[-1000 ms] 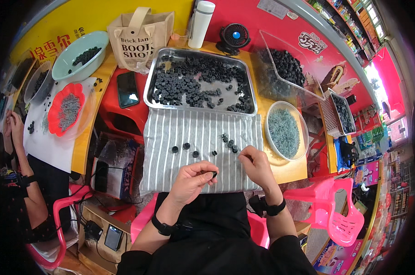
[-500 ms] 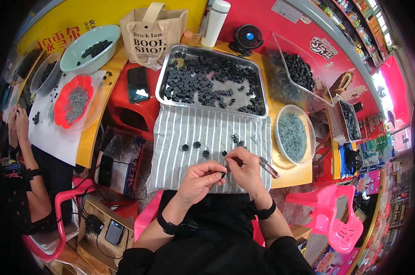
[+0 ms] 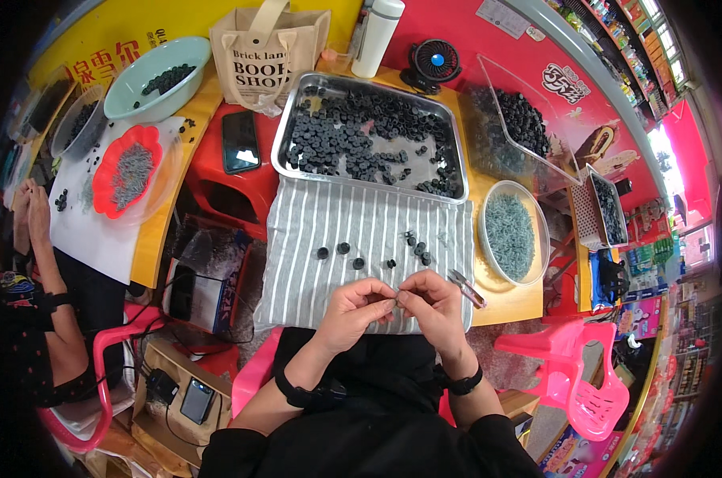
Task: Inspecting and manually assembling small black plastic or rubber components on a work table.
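Note:
My left hand (image 3: 351, 315) and my right hand (image 3: 433, 309) meet low over the grey striped cloth (image 3: 297, 227), both with fingers pinched. A small black part is held at my left fingertips, mostly hidden now by fingers and thumbs. Whatever my right fingers pinch is too small to make out. Beyond the hands, several small black round parts (image 3: 359, 264) lie scattered on the cloth. A slim metal tool (image 3: 467, 289), like tweezers or clippers, rests beside my right hand. Past the cloth stands a metal tray (image 3: 329, 177) holding many black round parts (image 3: 329, 143).
A clear round tub (image 3: 543, 259) of grey-green small pieces (image 3: 509, 235) stands at the right, with a clear bin (image 3: 568, 171) of black parts behind. A fan (image 3: 435, 64), white bottle (image 3: 377, 40) and canvas bag (image 3: 269, 64) line the back. Another person's hands (image 3: 34, 211) are at left.
My right hand has come down and inward from above the cloth, so both hands' fingertips now meet. The black part that showed in my left fingers is now mostly covered.

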`<state>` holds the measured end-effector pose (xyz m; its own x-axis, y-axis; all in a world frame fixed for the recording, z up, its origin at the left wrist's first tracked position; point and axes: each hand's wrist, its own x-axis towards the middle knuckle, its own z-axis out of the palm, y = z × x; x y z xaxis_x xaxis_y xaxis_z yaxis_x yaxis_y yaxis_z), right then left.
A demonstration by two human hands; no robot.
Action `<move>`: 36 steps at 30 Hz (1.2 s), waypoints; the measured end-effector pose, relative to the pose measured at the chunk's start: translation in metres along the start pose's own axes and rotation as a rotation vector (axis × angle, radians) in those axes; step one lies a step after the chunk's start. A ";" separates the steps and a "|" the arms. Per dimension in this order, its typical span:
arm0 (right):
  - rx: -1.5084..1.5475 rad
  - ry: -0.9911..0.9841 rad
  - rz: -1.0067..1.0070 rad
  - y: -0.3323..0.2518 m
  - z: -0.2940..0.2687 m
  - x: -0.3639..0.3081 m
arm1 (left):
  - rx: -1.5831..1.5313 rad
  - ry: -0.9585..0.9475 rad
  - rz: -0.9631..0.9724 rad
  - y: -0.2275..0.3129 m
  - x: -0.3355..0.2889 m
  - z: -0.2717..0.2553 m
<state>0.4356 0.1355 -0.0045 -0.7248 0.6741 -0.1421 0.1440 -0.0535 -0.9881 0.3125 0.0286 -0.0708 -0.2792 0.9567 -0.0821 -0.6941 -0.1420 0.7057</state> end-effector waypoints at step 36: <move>-0.682 0.309 -0.599 0.025 0.001 0.037 | -0.176 0.019 0.092 0.003 -0.002 -0.002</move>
<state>0.4118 0.1583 -0.0348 -0.6096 0.6198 0.4942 0.2388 0.7380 -0.6311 0.3102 0.0256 -0.0696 -0.3584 0.9328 -0.0371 -0.7696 -0.2727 0.5773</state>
